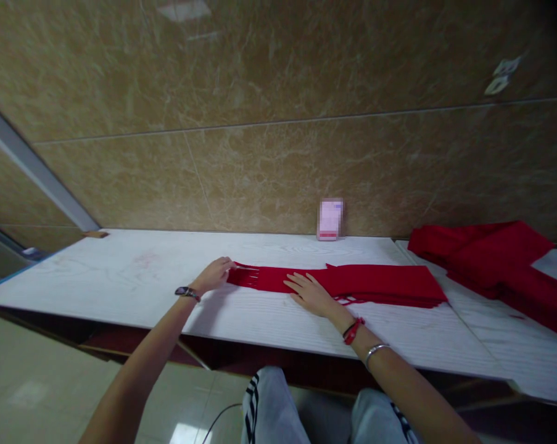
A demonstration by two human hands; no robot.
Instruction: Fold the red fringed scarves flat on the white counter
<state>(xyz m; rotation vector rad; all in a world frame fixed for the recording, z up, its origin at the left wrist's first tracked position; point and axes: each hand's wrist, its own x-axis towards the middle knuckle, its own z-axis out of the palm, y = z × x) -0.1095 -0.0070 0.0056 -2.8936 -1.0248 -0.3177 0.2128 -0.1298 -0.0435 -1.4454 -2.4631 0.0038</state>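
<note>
White wood-grain counter [259, 320] nearest me; on it the right hand [313, 297] lies open, flat across a long red cloth strip [273, 279], its slit left end pinched by the left hand [212, 276]. Too light a palm, and a tug could skew the layered red cloth [384, 283] at right. Far side, a knock might topple the upright pinkish slab [330, 219]

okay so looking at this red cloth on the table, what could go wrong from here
The slit end of the red cloth, at the left hand, might twist or tangle. The right hand lies flat beside the thicker folded part, so a sideways push might crease or shift its layers. What looks like a phone stands by the wall; a bump could tip it.
</note>
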